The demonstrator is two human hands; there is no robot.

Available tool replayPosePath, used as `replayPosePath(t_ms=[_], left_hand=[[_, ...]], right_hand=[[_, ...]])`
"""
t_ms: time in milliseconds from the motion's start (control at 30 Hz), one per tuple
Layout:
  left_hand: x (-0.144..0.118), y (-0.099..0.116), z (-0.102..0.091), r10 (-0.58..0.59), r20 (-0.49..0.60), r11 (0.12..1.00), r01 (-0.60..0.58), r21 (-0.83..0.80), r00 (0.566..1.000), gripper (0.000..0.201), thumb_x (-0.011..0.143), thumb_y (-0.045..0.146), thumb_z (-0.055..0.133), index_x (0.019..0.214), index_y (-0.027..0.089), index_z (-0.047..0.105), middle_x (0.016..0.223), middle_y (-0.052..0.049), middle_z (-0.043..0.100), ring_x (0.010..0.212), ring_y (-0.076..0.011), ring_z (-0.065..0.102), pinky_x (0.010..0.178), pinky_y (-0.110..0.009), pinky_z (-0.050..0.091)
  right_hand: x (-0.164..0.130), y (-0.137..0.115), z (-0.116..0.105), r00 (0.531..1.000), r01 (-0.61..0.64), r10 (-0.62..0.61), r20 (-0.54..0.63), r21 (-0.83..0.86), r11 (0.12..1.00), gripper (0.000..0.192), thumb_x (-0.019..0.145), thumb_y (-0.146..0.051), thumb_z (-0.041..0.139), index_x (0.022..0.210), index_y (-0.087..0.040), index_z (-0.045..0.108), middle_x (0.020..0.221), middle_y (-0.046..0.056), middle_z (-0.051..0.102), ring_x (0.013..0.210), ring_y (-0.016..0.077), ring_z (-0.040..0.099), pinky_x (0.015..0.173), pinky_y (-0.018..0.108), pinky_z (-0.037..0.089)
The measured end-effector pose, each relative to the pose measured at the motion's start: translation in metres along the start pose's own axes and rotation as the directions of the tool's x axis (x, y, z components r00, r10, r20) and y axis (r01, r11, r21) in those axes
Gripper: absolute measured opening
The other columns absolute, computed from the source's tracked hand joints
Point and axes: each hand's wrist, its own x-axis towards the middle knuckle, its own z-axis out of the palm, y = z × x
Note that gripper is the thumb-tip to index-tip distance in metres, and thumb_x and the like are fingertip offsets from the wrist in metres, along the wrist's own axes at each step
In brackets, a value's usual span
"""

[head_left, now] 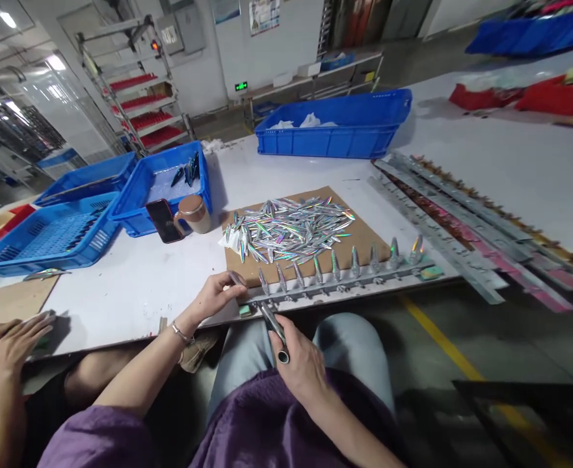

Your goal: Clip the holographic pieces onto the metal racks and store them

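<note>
Just below the middle of the frame, the left hand (pixel 216 298) pinches a silver piece (pixel 237 278), partly hidden by the fingers, at the left end of a metal rail (pixel 337 286). The right hand (pixel 302 357) wraps around a metal tool (pixel 272 322), its tip too small to make out; at the left edge, another person's hands (pixel 21 338) are partly cut off.
</note>
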Motion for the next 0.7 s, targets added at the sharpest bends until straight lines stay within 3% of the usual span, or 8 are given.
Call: replayPosePath(t_ms=[400,533,700], left_hand=[[0.005,-0.005,0.011,0.006,0.153,0.993,-0.024,0.116,0.988,0.046,0.092,0.058,0.061,0.087,0.014,0.07,0.086,-0.008,0.074,0.082,-0.0193,0.068,0.078,-0.028,0.052],[0.007,-0.003,0.017,0.058,0.225,0.969,-0.109,0.22,0.973,0.044,0.097,0.055,0.054,0.089,0.015,0.069,0.087,-0.006,0.073,0.079,-0.0168,0.067,0.076,-0.025,0.05],[0.006,-0.001,0.021,0.087,0.241,0.897,-0.181,0.404,0.967,0.034,0.1,0.046,0.052,0.092,0.017,0.067,0.087,-0.006,0.072,0.078,-0.0161,0.066,0.077,-0.026,0.048]], right_hand=[[-0.006,0.004,0.011,0.999,0.007,-0.011,-0.051,-0.07,0.998,0.036,0.102,-0.036,0.044,0.129,-0.018,0.061,0.116,0.013,0.075,0.099,0.0269,0.073,0.086,0.037,0.055],[-0.008,0.011,0.007,0.997,-0.034,0.027,-0.068,-0.11,0.993,0.04,0.103,-0.04,0.042,0.128,-0.017,0.062,0.11,0.013,0.076,0.097,0.0279,0.074,0.082,0.036,0.054],[-0.015,0.009,0.004,0.999,-0.051,0.051,-0.001,-0.066,0.997,0.04,0.101,-0.042,0.044,0.127,-0.017,0.062,0.105,0.012,0.077,0.094,0.0281,0.074,0.081,0.035,0.053]])
